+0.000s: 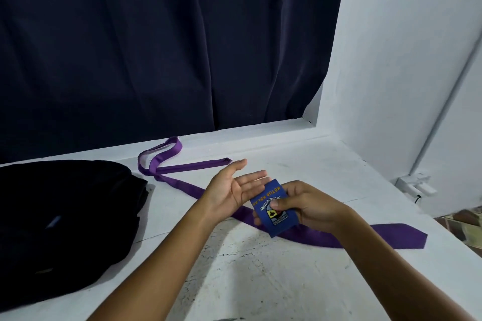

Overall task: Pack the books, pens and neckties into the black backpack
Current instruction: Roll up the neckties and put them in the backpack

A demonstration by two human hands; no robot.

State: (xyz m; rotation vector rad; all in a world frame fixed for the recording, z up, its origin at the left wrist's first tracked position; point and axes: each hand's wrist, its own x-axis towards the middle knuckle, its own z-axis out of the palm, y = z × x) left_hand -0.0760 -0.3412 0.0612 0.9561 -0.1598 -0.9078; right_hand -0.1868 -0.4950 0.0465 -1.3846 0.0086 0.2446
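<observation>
Right grip [302, 206] pinching folded blue necktie [275, 210] to keep the folds tight, left grip [234, 187] spread flat just beside, likely to smooth it, above purple necktie [378, 236] on worktop [260, 281], black backpack [65, 216] well left.

Bare white surface [260, 281] lies open between the black backpack [65, 216] and purple necktie [391, 237].
</observation>
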